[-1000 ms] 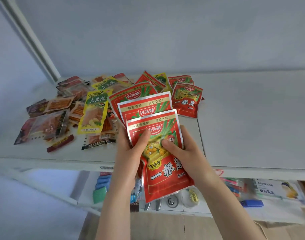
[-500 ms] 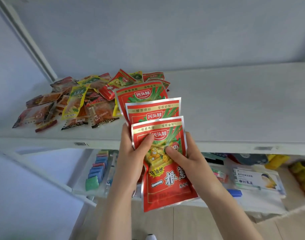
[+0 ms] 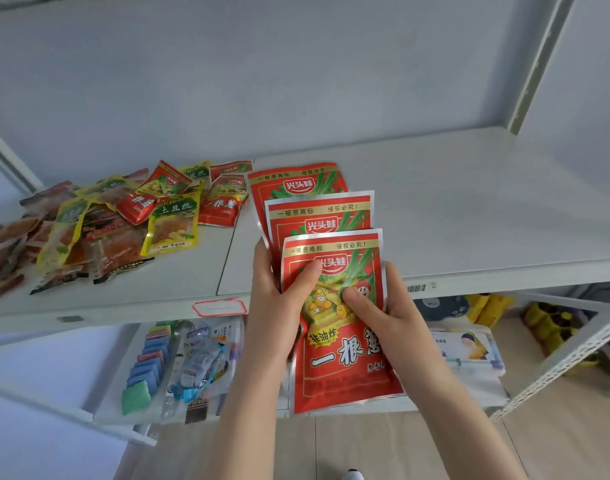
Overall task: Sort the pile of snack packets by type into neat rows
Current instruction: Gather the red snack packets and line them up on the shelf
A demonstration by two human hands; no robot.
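Observation:
Three large red snack packets point(image 3: 334, 306) are fanned out in both hands, above the front edge of the white shelf point(image 3: 452, 216). My left hand point(image 3: 279, 306) grips their left side with the thumb on the front packet. My right hand point(image 3: 383, 317) holds the right side, thumb pressed on the front packet's cartoon picture. To the left on the shelf lies the mixed pile of snack packets point(image 3: 99, 230): small red ones point(image 3: 223, 202), yellow-green ones point(image 3: 171, 226) and brownish ones point(image 3: 26, 237), overlapping in disorder.
The shelf's right half is bare. A lower shelf point(image 3: 130, 414) holds coloured pads point(image 3: 147, 368), plastic-wrapped items point(image 3: 199, 365) and a white box point(image 3: 466, 348). A perforated shelf post point(image 3: 556, 362) slants at the right. Wooden floor lies below.
The view has shifted right, so the pile now sits further left in frame. Both hands keep the same grip on the fanned red packets, carried right along the shelf.

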